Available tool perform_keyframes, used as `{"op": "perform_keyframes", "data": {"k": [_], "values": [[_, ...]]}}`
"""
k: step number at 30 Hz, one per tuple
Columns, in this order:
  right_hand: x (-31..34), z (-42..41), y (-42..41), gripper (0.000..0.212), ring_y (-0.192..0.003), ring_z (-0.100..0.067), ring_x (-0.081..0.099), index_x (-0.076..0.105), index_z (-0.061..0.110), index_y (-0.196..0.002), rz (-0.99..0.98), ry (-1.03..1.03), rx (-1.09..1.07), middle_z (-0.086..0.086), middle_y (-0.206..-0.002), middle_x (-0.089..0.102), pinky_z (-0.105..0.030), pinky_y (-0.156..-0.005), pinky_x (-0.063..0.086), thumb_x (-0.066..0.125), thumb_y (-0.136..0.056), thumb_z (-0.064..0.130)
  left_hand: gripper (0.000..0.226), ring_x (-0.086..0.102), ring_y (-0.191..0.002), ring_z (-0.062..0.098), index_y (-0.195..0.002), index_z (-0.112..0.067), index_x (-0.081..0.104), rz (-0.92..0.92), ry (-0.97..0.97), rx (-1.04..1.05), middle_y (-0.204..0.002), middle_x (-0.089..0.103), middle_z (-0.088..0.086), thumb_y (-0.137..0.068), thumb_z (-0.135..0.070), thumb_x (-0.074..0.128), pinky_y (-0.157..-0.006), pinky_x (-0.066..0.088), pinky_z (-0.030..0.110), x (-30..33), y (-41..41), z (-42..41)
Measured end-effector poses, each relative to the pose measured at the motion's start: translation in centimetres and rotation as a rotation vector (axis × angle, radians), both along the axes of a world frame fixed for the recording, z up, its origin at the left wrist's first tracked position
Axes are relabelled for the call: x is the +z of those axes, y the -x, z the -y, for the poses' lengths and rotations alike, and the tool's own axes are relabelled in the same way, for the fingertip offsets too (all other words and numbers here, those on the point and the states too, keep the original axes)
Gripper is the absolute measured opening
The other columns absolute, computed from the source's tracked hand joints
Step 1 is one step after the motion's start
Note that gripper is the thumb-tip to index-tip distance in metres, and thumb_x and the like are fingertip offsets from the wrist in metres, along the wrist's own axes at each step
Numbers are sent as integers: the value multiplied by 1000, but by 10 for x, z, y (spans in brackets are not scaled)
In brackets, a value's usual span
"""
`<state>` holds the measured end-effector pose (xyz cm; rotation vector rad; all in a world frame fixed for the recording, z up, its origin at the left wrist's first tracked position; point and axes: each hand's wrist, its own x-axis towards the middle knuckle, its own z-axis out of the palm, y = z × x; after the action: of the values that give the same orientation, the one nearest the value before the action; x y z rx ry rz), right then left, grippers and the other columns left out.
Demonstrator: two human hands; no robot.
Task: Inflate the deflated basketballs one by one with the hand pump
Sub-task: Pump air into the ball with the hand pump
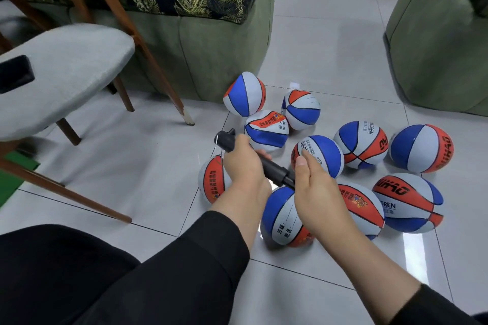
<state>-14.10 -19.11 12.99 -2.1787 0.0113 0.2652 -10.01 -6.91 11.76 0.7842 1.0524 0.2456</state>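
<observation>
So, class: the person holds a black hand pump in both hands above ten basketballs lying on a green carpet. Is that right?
Not quite. The head view shows the basketballs lying on a pale tiled floor, not a green carpet. The rest holds: the left hand and right hand both hold the black hand pump above the ten balls.

Bright, even daylight gives white glare on the glossy floor tiles (412,245), shadows are soft, and straight lines bend near the wide-angle edges.
</observation>
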Motion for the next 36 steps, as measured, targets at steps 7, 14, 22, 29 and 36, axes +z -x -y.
{"op": "perform_keyframes", "data": {"k": [7,14,22,29,36], "values": [[4,28,-2,53,-144,-21,41,37,26,-156,2,91,-22,1,-156,48,-34,-116,31,27,-108,47,9,55,-52,17,-94,-16,57,-33,76,137,-69,58,3,-92,-23,62,-58,53,29,-8,-11,-48],[8,15,-5,51,-139,-25,44,36,25,-157,29,86,-27,0,-153,50,-32,-106,36,24,-110,40,12,58,-48,13,-94,-21,59,-31,135,104,-58,60,-3,-93,-32,62,-64,56,30,-5,-7,-16],[-8,-4,4,49,-138,-27,48,48,22,-150,17,31,-22,-4,-146,57,-34,-106,40,25,-109,38,35,56,-47,18,-115,-8,61,-4,9,59,-55,60,2,-90,-32,59,-70,55,38,-12,3,18],[2,-2,1,41,-118,-26,56,53,21,-136,25,8,3,-2,-117,61,-29,-84,36,28,-110,38,26,58,-43,13,-104,-9,64,-15,60,21,-51,60,-3,-94,-32,60,-72,57,36,-10,4,15],[4,19,5,52,-139,-25,45,36,28,-156,11,92,19,-3,-152,51,-35,-107,37,29,-108,46,11,55,-52,17,-90,-16,56,-27,111,77,-67,59,3,-94,-25,62,-57,54,27,-6,-2,-24]]}}
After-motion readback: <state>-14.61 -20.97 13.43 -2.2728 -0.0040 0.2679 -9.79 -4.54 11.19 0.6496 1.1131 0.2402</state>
